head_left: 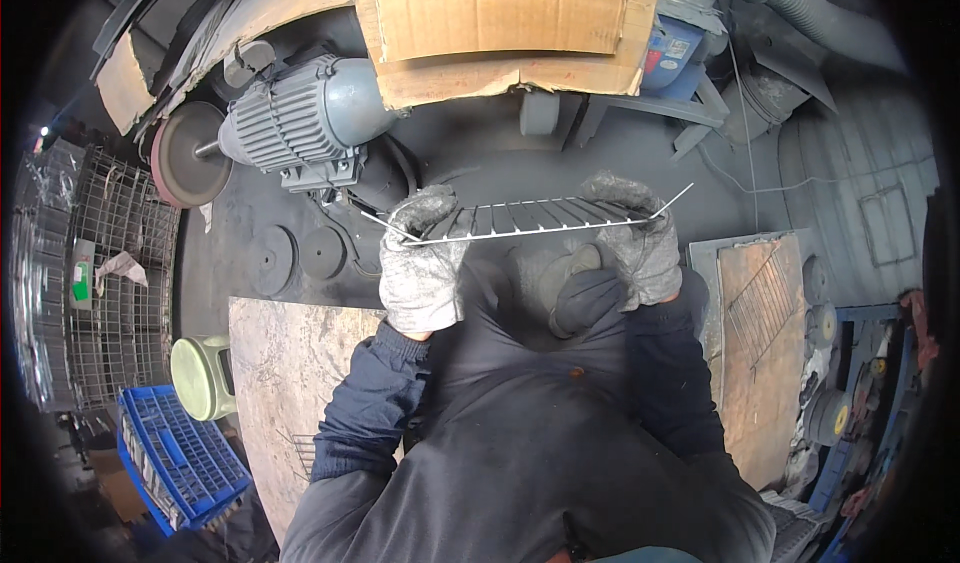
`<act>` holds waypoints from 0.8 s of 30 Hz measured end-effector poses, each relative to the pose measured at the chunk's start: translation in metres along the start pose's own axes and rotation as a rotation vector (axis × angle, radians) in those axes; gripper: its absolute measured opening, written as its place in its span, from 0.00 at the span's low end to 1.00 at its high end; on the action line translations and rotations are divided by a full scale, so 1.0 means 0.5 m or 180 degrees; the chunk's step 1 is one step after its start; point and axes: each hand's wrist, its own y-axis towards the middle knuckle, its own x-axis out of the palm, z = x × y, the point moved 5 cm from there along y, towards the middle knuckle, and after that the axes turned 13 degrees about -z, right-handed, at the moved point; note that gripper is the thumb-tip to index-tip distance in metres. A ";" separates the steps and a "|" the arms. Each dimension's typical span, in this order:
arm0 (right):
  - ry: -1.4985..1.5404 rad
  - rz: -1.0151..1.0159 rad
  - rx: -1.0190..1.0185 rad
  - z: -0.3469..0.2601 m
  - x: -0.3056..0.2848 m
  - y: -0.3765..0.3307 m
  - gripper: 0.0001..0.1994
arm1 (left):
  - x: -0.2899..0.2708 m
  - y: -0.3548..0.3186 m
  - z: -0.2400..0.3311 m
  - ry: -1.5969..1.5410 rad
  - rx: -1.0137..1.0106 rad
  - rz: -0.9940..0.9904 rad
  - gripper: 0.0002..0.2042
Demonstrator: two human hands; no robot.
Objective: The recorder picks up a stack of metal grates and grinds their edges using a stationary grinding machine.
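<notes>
Left hand (420, 263) in a dirty grey glove, clenched around the left end of a wire rack (530, 218). Right hand (640, 243), gloved too, gripping the right end. Rack held flat between both hands, up in front of the body, just below a grey electric motor (300, 123) with a round grinding wheel (185, 153) on its left. Big brown cardboard box (500, 23) at the top, flaps bent. Blue container with a red and white label (672, 55) just to the right of the box. Blue plastic crate (180, 453) low on the left, pale green stool (200, 375) beside it. Another wire rack (760, 303) lying on a rusty board on the right. Small green tag (80, 285) on the wire cages (110, 273) far left.
</notes>
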 end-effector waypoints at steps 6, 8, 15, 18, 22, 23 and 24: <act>-0.0226 -0.0009 0.0021 -0.017 -0.004 -0.006 0.23 | 0.018 -0.008 0.012 -0.0737 -0.0034 0.0081 0.22; -0.0175 -0.0016 0.0018 -0.010 -0.007 -0.007 0.23 | 0.018 -0.008 0.013 -0.0789 -0.0069 0.0050 0.22; -0.0149 0.0005 0.0336 -0.008 -0.006 0.004 0.21 | 0.010 0.001 -0.013 0.0312 0.0042 -0.0105 0.22; -0.0402 -0.0014 0.0644 -0.015 -0.022 0.000 0.18 | 0.016 0.007 -0.002 0.1249 -0.0185 -0.0194 0.20; -0.0275 0.0413 0.1012 -0.015 -0.119 -0.041 0.15 | -0.019 -0.020 -0.001 0.0636 -0.1381 -0.0452 0.27; -0.0253 0.0649 0.0999 -0.044 -0.148 -0.059 0.15 | -0.037 -0.028 0.024 0.0965 -0.1864 -0.0286 0.26; -0.0211 0.0879 0.0974 -0.075 -0.176 -0.077 0.14 | -0.117 -0.056 0.009 0.0983 -0.2047 -0.0146 0.26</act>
